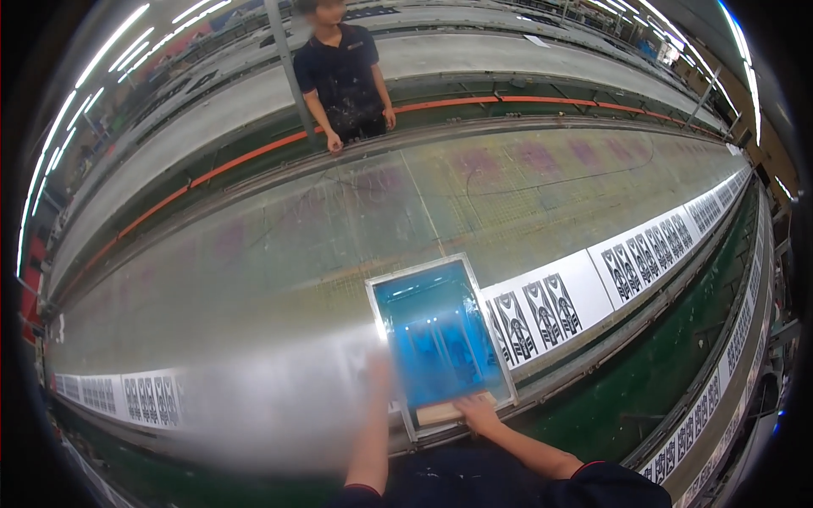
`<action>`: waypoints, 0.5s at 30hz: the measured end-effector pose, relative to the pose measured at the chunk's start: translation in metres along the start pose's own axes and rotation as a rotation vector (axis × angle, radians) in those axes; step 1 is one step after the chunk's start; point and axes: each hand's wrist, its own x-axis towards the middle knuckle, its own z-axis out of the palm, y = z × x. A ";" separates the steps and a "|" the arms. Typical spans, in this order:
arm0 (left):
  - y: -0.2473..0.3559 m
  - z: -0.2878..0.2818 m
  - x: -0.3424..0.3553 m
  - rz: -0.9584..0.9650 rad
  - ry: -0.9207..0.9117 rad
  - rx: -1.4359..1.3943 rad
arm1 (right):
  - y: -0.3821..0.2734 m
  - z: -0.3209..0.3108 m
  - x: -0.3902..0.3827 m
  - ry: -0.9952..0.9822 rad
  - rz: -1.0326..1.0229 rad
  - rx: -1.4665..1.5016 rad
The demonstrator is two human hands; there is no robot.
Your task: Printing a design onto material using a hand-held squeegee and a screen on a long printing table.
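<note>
A screen-printing frame (pixel 384 311) with a pale metal rim and translucent blue mesh lies tilted on the long table in front of me. Dark printed shapes show through its mesh. Inside the near end of the frame sits a wooden-handled squeegee (pixel 440 412). My right hand (pixel 478 413) is closed on the right end of that handle. My left hand (pixel 381 377) is beside the frame's left rim, smeared by motion, so its fingers and any contact are unclear. White sheets (pixel 600 292) with black patterns run along the table's near edge, partly under the frame.
The long table (pixel 339 229) has a worn, stained surface. Across it stands a person (pixel 343 80) in a dark shirt, one hand near the far rail. More printed sheets (pixel 694 432) line another table at lower right, beyond a green floor strip (pixel 610 415). Haze blurs the left foreground.
</note>
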 end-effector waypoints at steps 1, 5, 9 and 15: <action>-0.011 -0.015 -0.001 0.062 0.061 0.036 | -0.005 -0.003 0.003 -0.061 -0.027 0.012; 0.039 0.020 0.024 -0.224 0.050 0.490 | 0.000 0.008 0.000 -0.117 -0.068 0.024; 0.189 0.017 -0.033 0.346 0.052 0.417 | 0.010 0.009 -0.011 -0.118 -0.013 0.062; 0.433 0.020 -0.191 1.292 -0.373 -0.308 | 0.000 -0.008 0.016 -0.194 0.029 0.141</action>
